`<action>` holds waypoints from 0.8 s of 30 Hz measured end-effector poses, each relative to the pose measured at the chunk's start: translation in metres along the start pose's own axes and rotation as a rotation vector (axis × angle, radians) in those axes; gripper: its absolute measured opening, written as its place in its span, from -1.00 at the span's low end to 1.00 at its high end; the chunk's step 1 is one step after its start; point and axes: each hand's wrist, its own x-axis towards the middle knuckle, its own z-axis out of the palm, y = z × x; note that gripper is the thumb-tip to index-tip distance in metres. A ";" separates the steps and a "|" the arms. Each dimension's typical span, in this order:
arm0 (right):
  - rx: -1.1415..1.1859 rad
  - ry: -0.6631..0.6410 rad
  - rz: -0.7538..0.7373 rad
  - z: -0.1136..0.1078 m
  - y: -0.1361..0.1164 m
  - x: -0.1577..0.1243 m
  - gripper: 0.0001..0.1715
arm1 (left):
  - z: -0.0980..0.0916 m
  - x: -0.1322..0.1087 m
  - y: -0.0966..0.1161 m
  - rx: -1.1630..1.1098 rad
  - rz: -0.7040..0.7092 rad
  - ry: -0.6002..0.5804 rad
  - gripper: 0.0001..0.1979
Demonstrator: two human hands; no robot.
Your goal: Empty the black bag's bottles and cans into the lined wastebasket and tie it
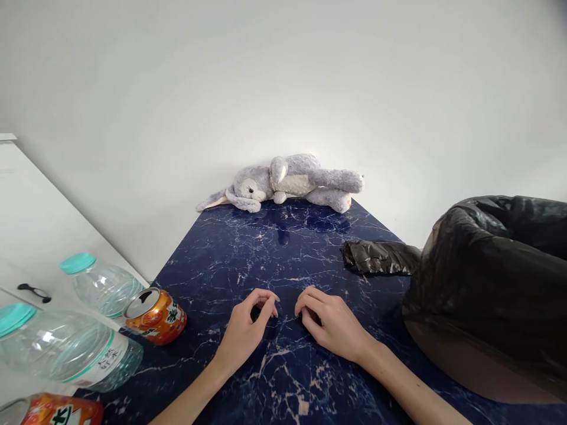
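My left hand (249, 323) rests on the blue marbled tabletop (283, 260), its fingers curled in and the thumb tip close to the fingertips, with nothing held. Just across a small gap, my right hand (330, 321) lies in a similar loose curl, also with nothing in it. The nearest object to my left hand is an orange drink can (156, 316) with its top opened. To the right of my right hand stands a bin (478, 366) lined with a black plastic bag (482, 283).
Two clear plastic bottles, one nearer (88, 348) and one farther (106, 283), with teal caps, stand at left. Another orange can (62, 410) is cut off below. A folded black bag (381, 257) lies beside the bin. A grey plush rabbit (292, 184) lies against the wall.
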 end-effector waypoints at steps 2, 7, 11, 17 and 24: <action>-0.003 0.002 -0.004 0.000 0.000 0.000 -0.72 | 0.000 0.000 -0.001 0.002 0.006 0.005 -0.58; 0.003 -0.001 -0.002 0.001 0.001 -0.001 -0.72 | 0.000 0.000 -0.003 -0.008 0.004 -0.004 -0.59; 0.011 -0.002 0.005 0.001 0.000 -0.002 -0.72 | 0.000 0.001 -0.005 -0.022 0.017 -0.003 -0.62; 0.044 0.000 0.039 0.005 0.003 0.000 -0.71 | -0.002 0.001 -0.006 -0.022 0.032 -0.009 -0.59; 0.225 0.009 0.260 -0.014 -0.028 -0.036 -0.80 | -0.004 -0.001 -0.006 -0.039 0.054 0.002 -0.63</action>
